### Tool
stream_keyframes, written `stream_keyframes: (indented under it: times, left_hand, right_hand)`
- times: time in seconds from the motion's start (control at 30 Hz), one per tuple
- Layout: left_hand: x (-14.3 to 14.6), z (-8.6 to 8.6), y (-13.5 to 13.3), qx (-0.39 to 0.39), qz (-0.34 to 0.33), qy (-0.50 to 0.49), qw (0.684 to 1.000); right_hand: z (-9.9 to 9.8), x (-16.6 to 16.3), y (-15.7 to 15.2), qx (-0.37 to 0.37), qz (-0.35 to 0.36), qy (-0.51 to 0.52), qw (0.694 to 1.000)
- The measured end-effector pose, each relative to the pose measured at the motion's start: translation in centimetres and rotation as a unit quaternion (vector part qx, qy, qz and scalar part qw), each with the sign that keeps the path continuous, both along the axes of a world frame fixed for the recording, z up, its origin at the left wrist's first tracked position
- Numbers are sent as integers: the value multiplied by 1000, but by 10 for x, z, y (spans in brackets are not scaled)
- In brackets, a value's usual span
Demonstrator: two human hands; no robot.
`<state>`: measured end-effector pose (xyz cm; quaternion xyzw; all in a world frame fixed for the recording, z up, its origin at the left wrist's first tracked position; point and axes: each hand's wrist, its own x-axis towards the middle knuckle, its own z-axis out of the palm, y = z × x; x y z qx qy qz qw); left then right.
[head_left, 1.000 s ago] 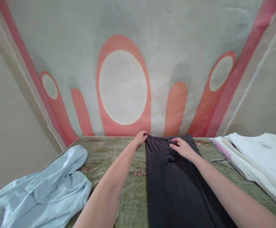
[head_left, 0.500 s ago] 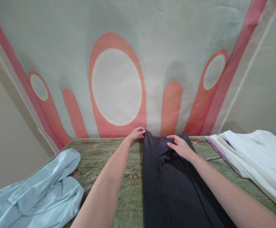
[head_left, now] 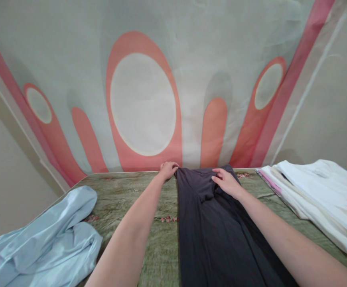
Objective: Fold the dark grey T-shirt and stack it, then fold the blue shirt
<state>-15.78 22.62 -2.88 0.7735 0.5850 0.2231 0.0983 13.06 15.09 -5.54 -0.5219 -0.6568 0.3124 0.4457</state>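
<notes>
Dark pants [head_left: 209,223] lie lengthwise on the table, their far end near the back edge, with creases bunched below that end. My left hand [head_left: 169,170] pinches the far left corner of the pants between thumb and fingers. On the right part of the same end rests my right hand [head_left: 226,183], its thumb and forefinger apart and its other fingers partly hidden against the cloth. Whether those hidden fingers grip any cloth is not visible.
A crumpled light blue satin-like cloth [head_left: 50,239] lies at the left. Folded white garments [head_left: 320,191] are stacked at the right, with a pink edge among them. The green wood-patterned table [head_left: 131,191] meets a printed backdrop [head_left: 143,103] behind.
My left hand has lowered the far left corner of the pants to the table, so that end lies flatter. My right hand has shifted only slightly. The view has tilted a little.
</notes>
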Motion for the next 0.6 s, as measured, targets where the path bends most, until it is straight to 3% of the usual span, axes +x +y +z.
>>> stream_keyframes:
  times: [0.2,0.47,0.53,0.6]
  left_hand:
    - [19,-4,-15,41,49,23,998]
    - [36,4,-44,66,43,35,996]
    - [49,11,-61,86,16,34,996]
    - [67,18,-87,102,-64,38,992]
  right_hand:
    - [-3,-3,1,-9,11,-20,1000]
    - [1,1,-1,-24,31,49,998]
    - [0,3,1,-29,27,44,998]
    - [-1,3,3,-27,24,31,999]
